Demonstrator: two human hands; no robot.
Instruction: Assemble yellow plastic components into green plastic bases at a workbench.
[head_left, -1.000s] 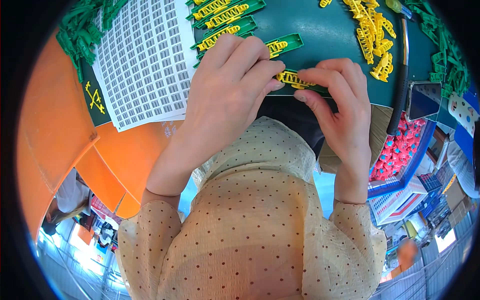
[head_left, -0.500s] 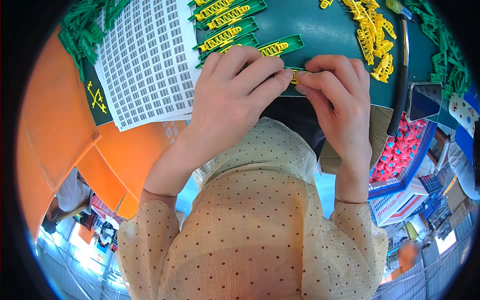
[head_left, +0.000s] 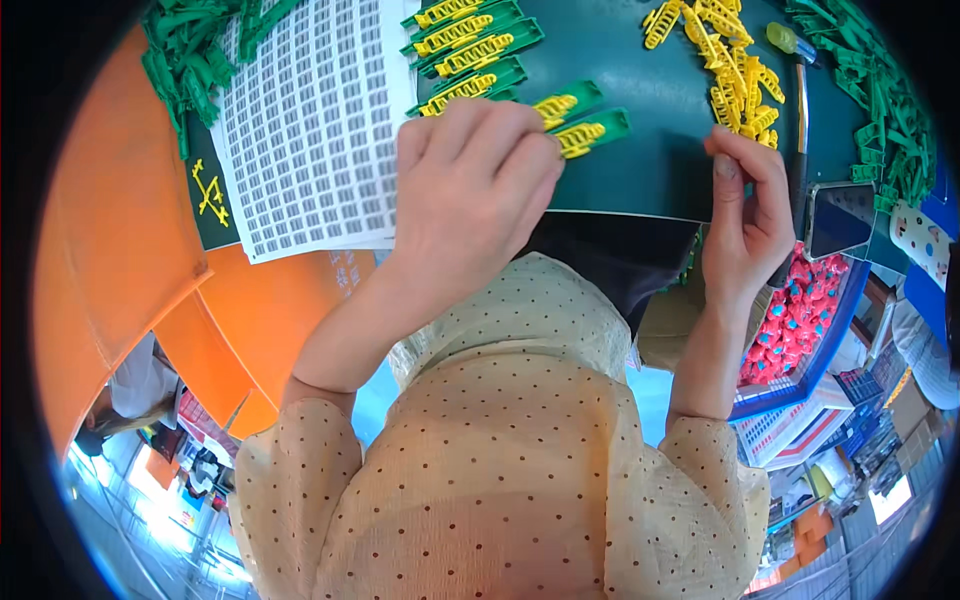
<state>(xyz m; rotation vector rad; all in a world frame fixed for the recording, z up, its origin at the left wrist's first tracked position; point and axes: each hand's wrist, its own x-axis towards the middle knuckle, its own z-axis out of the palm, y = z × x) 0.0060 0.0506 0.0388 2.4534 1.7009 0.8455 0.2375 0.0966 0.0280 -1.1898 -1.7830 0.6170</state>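
Green tabletop: label sheet, print illegible; my L hand on green/yellow pc, can't tell if clamped; my R hand, fingers apart, nr yellow pcs.

It has the look of a small assembly workshop. The green worktop carries moulded plastic parts in bulk: yellow clip-like pieces piled toward its right, tangled green pieces heaped at both ends, and green holders with yellow inserts lined up along its middle. Sheets of printed labels lie on its left. Beside the worktop's right end, a blue-rimmed crate holds many alike pink pieces, with cartons farther off.
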